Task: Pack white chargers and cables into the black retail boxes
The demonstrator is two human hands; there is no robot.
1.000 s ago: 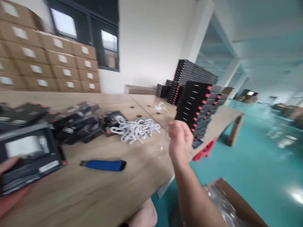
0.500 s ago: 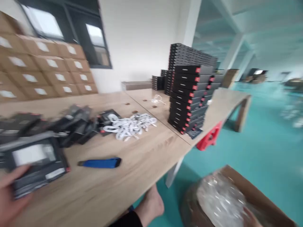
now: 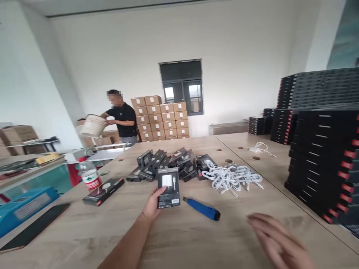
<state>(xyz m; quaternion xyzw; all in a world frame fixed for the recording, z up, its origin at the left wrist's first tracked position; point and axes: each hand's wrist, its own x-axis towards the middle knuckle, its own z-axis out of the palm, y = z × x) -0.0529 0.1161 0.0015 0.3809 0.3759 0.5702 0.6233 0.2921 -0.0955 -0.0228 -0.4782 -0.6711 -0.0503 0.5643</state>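
My left hand (image 3: 153,203) grips the lower left side of a small black retail box (image 3: 169,198), tilted up from the table, with a charger and cable pictured on its face. Behind it lies a loose heap of similar black boxes (image 3: 158,158). To the right of the heap is a pile of coiled white cables (image 3: 230,177). A blue utility knife (image 3: 203,209) lies on the table between my hands. My right hand (image 3: 277,239), blurred by motion, is over the table's right side, fingers stretched out and nothing visible in it.
Tall stacks of black boxes (image 3: 314,157) stand at the right. On the left are a water bottle (image 3: 90,179), a long black box (image 3: 105,192), a dark flat slab (image 3: 35,226) and a blue machine (image 3: 30,209). Farther back, a person (image 3: 123,119) holds a bucket near stacked cartons (image 3: 168,119).
The view has swung left. My right hand has come away from the clear plastic in the carton beside the table and is now above the tabletop. My left hand still holds the box.
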